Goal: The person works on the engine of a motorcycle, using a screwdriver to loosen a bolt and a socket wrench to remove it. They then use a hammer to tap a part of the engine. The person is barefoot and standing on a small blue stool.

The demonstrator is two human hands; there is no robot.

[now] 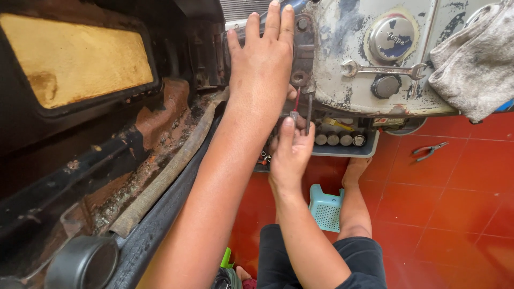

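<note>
1. Head view: left hand (262,64) lies flat, fingers spread, on a dark metal bracket (303,51) of the worn white scooter body (348,80).
2. Right hand (290,152), just below, pinches a red-handled screwdriver (296,104) upright against the bracket.
3. Wrench (383,69) rests nearby.

chipped, worn paint on the metal panel (348,80), a shiny steel wrench (383,69), coarse grey cloth (474,61), glossy red floor tiles (455,203).

The floor (460,198) consists of glossy red-orange square tiles with dark grout lines. Daylight illuminates it evenly. A small teal plastic stool (325,207) stands on the tiles.
</note>
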